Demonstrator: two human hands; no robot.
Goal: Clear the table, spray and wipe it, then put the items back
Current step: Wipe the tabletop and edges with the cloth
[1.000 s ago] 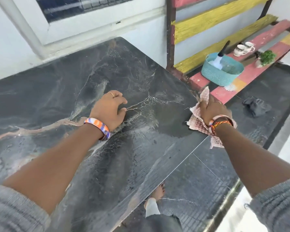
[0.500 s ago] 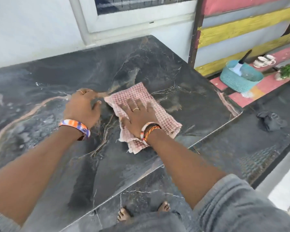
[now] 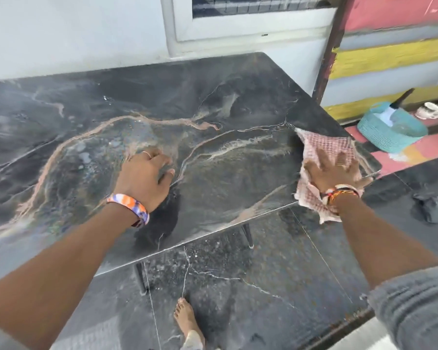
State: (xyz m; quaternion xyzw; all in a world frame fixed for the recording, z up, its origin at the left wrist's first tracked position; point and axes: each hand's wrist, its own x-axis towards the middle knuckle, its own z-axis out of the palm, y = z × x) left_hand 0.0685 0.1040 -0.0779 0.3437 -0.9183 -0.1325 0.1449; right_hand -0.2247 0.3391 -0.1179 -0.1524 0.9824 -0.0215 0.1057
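Now right hand (image 3: 335,173) flat on cloth (image 3: 321,150)

No readable text

Faint white chalk-like scrawl marks the pink board (image 3: 400,11) at one o'clock, too blurred to make out; no label, brand, number or sign elsewhere can be read.

White wall (image 3: 74,34); dark marbled floor (image 3: 276,286)
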